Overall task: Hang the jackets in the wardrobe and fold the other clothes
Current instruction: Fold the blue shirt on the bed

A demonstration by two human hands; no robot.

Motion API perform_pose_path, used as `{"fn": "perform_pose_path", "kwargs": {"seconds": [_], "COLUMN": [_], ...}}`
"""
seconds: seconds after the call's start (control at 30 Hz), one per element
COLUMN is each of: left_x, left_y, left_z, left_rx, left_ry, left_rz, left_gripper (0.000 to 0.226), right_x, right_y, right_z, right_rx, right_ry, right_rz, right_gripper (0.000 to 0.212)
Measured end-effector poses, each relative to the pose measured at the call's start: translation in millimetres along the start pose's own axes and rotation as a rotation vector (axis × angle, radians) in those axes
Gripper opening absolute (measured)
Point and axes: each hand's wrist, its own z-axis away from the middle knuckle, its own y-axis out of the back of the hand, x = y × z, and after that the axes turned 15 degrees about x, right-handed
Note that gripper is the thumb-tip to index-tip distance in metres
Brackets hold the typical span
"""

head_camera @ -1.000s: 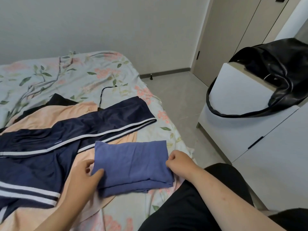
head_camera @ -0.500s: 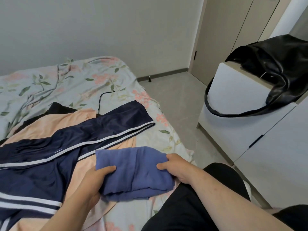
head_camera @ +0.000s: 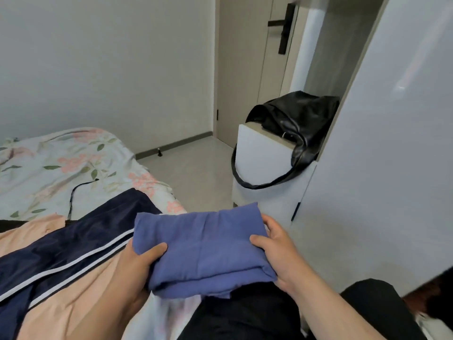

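A folded blue-violet garment [head_camera: 203, 249] is lifted off the bed, held between both hands. My left hand [head_camera: 137, 268] grips its left edge, thumb on top. My right hand [head_camera: 279, 251] grips its right edge, thumb on top and fingers underneath. On the floral bed [head_camera: 56, 168] to the left lies a navy garment with white stripes [head_camera: 81, 239] across a peach garment [head_camera: 73, 288]. A tall white wardrobe panel [head_camera: 382, 168] stands at the right.
A black leather bag [head_camera: 294, 123] sits on a low white cabinet [head_camera: 259, 158] beside the wardrobe. A black cord [head_camera: 73, 192] lies on the bed. A closed door with a dark handle [head_camera: 282, 28] is behind. Pale floor tiles lie between bed and cabinet.
Both hands closed on the folded blue garment and lifted it off the bed toward the right. The view swung up and right toward the wardrobe.
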Motion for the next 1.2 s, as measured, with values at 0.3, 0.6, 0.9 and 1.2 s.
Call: {"fn": "perform_pose_path", "kwargs": {"seconds": [0.3,0.6,0.9,1.2], "left_x": [-8,-52,-97,-123], "left_y": [-177,-349,-455,-506], "left_z": [32,72,101,120], "left_rx": [-0.426,-0.657,-0.95,-1.167], "left_ry": [0.052,0.13,0.162,0.062], "left_rz": [-0.062,-0.205,-0.323,-0.383], "left_gripper": [0.039,0.067,0.062,0.079], "right_x": [-43,-30,-26,-29], "right_y": [171,311,365,369], "right_z": [41,77,98,115], "right_rx": [0.422,0.879,1.277,1.511], "right_ry": [0.144,0.192,0.131,0.164], "right_rz": [-0.087,-0.029,-0.067,-0.186], "right_gripper": [0.048,0.053,0.054,0.057]}}
